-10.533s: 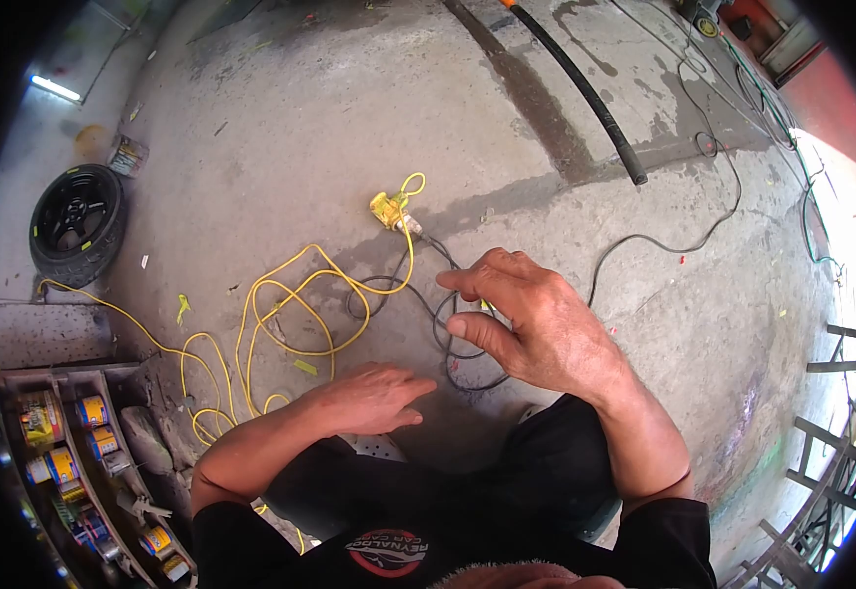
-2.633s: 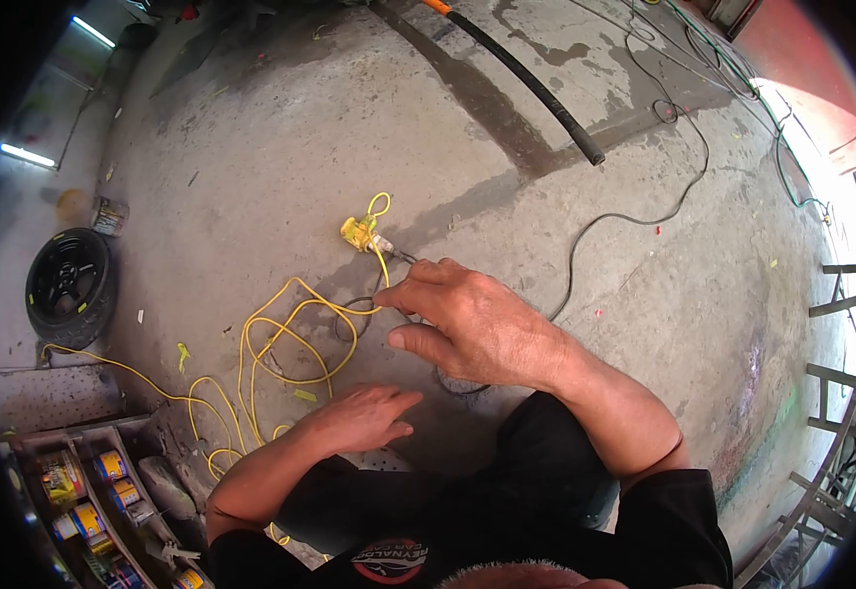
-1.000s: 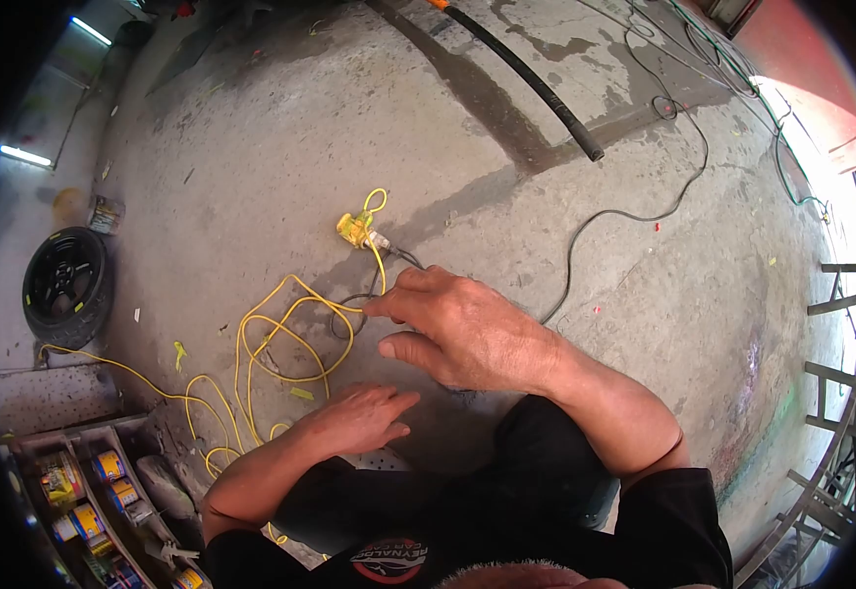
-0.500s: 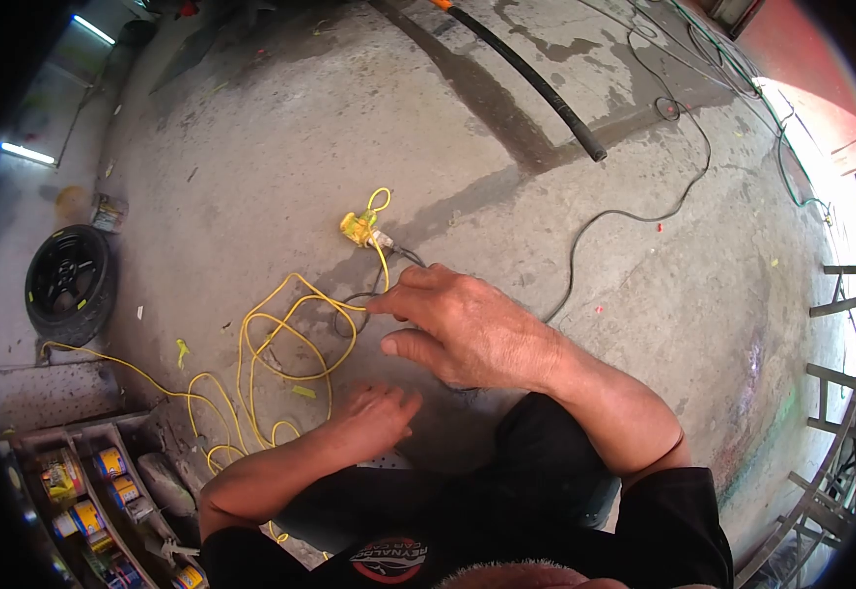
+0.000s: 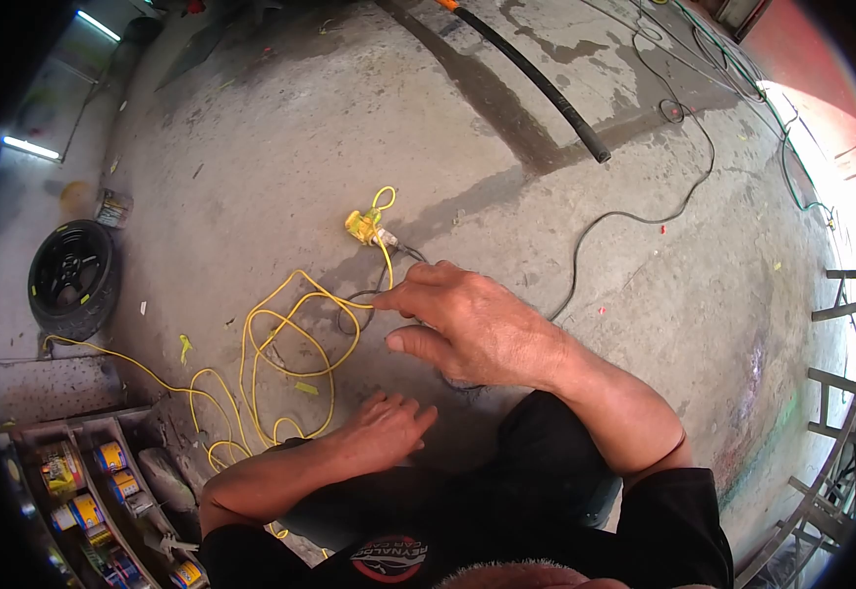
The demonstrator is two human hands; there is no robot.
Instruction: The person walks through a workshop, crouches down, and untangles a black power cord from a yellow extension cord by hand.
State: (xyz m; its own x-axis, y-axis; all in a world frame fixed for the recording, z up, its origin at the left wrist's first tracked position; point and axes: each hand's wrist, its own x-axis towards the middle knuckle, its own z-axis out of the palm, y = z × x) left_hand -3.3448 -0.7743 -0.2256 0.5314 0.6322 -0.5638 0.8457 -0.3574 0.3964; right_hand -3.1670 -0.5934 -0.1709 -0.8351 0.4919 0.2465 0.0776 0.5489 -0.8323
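Observation:
My right hand (image 5: pixel 477 324) hangs over the concrete floor, its thumb apart from the loosely bent fingers. The fingertips overlap a yellow extension cord (image 5: pixel 295 275), which lies in loose loops to the left. Just beyond them is the cord's yellow outlet end (image 5: pixel 361 228), joined to a pale plug (image 5: pixel 386 239) on a dark cable. Closer to my lap is my left hand (image 5: pixel 390 424), fingers slightly curled and apart, with nothing seen in it. Part of the dark cable is hidden behind my right hand.
A black hose (image 5: pixel 536 79) lies ahead, and a thin dark cable (image 5: pixel 595 216) curves to the right. At left stand a wheel (image 5: pixel 72 280) and a compartmented bin (image 5: pixel 94 452) of cans. Metal racks (image 5: pixel 845 383) line the right edge. My dark-clothed knees are close below.
My left hand has shifted slightly right and its fingers have spread a little. My right hand stays nearly in place over the cord. The whole view has moved very slightly.

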